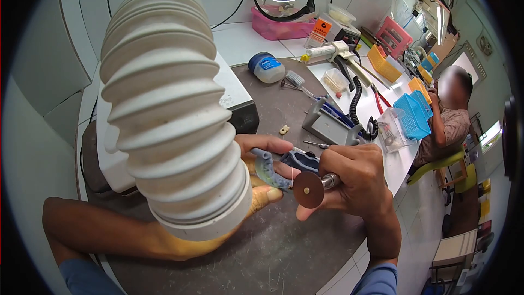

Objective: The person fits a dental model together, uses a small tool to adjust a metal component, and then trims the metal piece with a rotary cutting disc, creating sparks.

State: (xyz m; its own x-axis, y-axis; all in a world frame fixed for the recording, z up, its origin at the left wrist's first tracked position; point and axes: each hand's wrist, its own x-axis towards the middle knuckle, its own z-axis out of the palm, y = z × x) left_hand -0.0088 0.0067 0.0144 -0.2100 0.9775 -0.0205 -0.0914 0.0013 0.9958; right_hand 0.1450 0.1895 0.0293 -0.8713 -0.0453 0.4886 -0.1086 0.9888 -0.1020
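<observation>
My left hand [263, 197], partly hidden behind the ribbed white suction hose [169, 104], grips a grey dental arch model [267, 168] between thumb and fingers. A dark blue-grey piece [302, 160] with a hollow shows behind the model, between the two hands. In my right hand [357, 177] is a rotary handpiece [329, 181] with a metal nose, the fingers curled around it. The brown cutting disc [309, 189] on its tip faces me, its left edge right at the model's lower end. The hose mouth ends just left of the model.
A small cream piece [284, 129] lies behind my hands. Beyond are a grey tool holder [329, 123], a blue-lidded jar [267, 68] and a brush [295, 79]. Safety glasses [284, 16] sit above a pink basket [278, 31]. A person [450, 114] sits at far right, past blue baskets [413, 113].
</observation>
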